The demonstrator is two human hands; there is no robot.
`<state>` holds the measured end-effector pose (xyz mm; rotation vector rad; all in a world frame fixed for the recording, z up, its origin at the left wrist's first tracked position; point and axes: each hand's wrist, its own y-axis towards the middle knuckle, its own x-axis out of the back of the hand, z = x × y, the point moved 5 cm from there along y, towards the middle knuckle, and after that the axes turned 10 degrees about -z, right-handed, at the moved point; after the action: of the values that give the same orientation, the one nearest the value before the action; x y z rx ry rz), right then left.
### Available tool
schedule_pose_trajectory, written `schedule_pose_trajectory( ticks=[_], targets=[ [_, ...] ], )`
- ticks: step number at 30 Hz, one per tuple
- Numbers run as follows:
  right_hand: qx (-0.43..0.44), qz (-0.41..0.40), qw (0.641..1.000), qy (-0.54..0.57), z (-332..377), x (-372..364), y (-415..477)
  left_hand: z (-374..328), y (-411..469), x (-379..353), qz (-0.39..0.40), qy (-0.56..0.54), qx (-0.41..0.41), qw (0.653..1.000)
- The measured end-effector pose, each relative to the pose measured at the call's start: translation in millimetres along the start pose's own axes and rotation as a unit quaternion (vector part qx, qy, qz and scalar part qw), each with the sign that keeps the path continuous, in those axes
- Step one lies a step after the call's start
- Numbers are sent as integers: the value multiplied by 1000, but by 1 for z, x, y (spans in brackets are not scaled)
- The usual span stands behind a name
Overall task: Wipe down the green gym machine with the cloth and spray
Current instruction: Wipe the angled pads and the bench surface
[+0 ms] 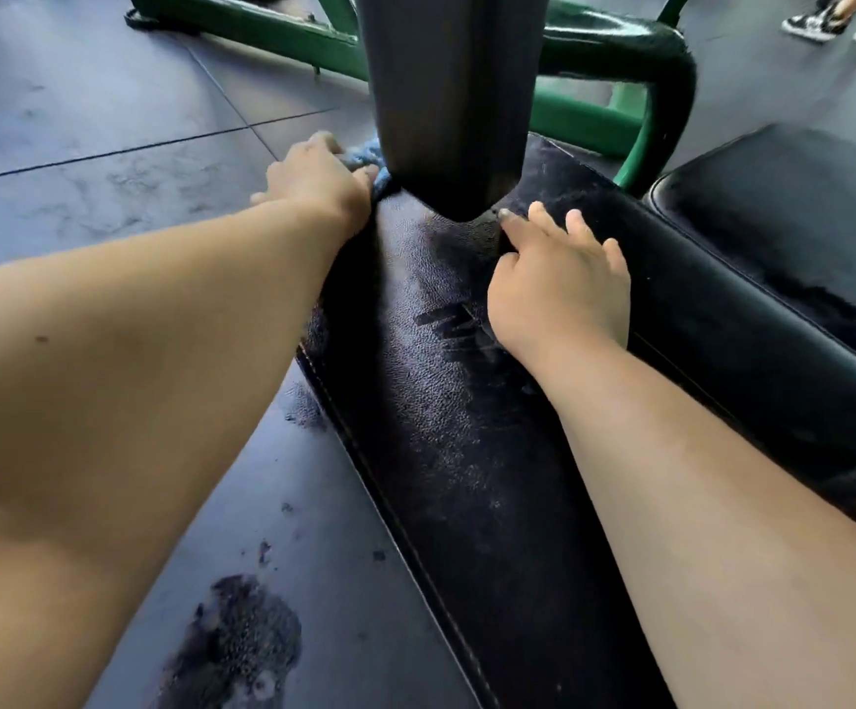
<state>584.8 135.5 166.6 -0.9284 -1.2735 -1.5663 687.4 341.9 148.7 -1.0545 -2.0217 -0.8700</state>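
Wiping under way on the black pad.
Near, the right hand rests flat and open on it; farther, the left hand grips the blue cloth beside the dark post. The green frame beyond likely needs wiping next.

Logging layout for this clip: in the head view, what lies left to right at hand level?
From left: left hand, crumpled blue cloth, dark upright column, right hand, separate black vinyl cushion.
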Motion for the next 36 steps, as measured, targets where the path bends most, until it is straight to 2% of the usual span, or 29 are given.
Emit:
schedule_pose_trajectory(
  ticks=[4,8,10,12,15,17,19,21,23,27,29,30,32,34,36],
  targets=[
    [-3,8,1000,-6,1,-2,-1,-4,-31,10,71,-72,-158,982],
    [-7,9,1000,-8,0,0,-2,4,-95,35,103,-94,-357,923],
    [-2,10,1000,-9,4,0,-3,10,-100,38,115,-96,-386,910],
    [0,5,1000,-16,3,1,-3,7,-72,28,112,-82,-333,933],
    [1,0,1000,-20,4,0,-2,-3,-19,13,66,-30,-192,979],
    [-4,-1,1000,-21,4,-1,-2,-10,-2,5,70,-24,-132,989],
    [-9,-2,1000,-17,4,-2,-3,-11,3,1,96,-47,-115,988],
    [-13,0,1000,-9,4,-2,-2,-9,-9,8,109,-98,-129,981],
    [-15,2,1000,-6,3,-2,0,-6,-42,16,111,-137,-182,967],
    [-14,6,1000,-16,3,-3,-2,6,-137,37,139,-124,-351,918],
    [-9,1,1000,-16,6,-2,-4,13,-136,44,164,-124,-391,897],
    [-7,-3,1000,-20,3,0,-2,13,-116,37,163,-109,-386,902],
    [-7,-1,1000,-16,4,2,-2,24,-64,26,142,-42,-311,939],
    [-8,-2,1000,-18,4,1,-3,39,-15,20,104,-40,-164,980],
    [-8,-6,1000,-18,3,0,-2,50,-1,15,82,-54,-65,993]
  ],
)
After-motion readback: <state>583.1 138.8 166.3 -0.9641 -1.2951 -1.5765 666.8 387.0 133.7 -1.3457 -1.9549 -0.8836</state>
